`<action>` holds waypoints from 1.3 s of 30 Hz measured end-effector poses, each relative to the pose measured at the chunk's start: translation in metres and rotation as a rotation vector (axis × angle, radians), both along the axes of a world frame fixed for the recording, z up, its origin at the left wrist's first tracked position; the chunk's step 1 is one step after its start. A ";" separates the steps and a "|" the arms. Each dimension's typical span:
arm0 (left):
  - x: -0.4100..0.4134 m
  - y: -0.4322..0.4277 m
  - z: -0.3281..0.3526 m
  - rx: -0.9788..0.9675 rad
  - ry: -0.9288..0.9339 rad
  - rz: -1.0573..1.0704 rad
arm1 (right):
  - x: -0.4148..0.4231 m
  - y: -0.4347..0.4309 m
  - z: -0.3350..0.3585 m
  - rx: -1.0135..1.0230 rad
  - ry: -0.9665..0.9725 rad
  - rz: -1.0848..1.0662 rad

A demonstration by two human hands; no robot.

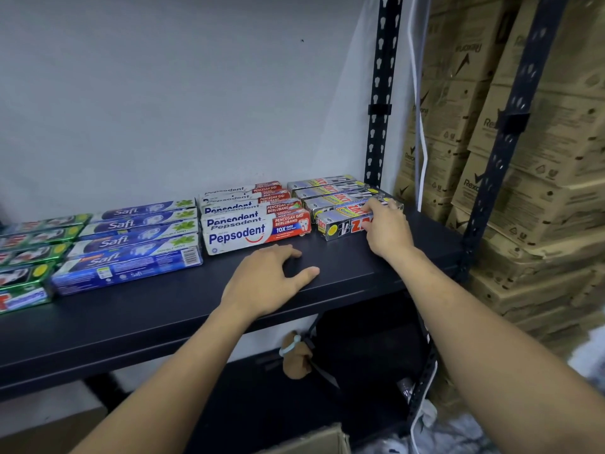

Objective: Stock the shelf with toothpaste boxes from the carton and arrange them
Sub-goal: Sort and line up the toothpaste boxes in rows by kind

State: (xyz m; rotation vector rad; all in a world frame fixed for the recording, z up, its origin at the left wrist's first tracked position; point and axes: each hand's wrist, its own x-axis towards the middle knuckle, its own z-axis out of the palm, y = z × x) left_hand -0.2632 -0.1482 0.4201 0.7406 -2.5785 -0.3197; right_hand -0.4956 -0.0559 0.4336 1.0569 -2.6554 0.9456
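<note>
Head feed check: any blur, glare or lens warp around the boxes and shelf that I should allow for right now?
Head view: light is soft and even, no glare on the Pepsodent boxes, whose print reads sharp; head view edges are soft, the green boxes at far left smeared, the silver box in the right hand a little soft; wide-angle warp leans the upright and skews the shelf.

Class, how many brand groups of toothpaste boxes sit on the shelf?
4: green boxes far left, Safi boxes next, Pepsodent boxes centre, Zact boxes right, gripped by the right hand. More may hide off-frame left.
</note>
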 end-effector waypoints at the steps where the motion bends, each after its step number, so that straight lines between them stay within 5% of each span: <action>1: 0.000 0.000 0.000 0.004 0.002 -0.001 | 0.000 -0.001 0.000 -0.003 0.001 0.001; 5: -0.001 -0.005 0.004 0.068 0.053 -0.019 | 0.000 0.001 -0.003 0.000 0.098 0.017; 12: -0.006 -0.043 0.030 -0.266 0.149 0.128 | -0.008 -0.005 -0.007 0.106 0.240 0.124; 17: -0.010 -0.057 0.026 -0.211 0.008 0.199 | -0.009 -0.006 -0.008 0.141 0.222 0.166; 25: -0.008 -0.059 0.022 -0.189 0.186 0.206 | -0.013 -0.008 -0.009 0.177 0.232 0.163; 39: -0.006 -0.063 0.028 -0.162 0.207 0.168 | -0.012 -0.007 -0.008 0.195 0.247 0.155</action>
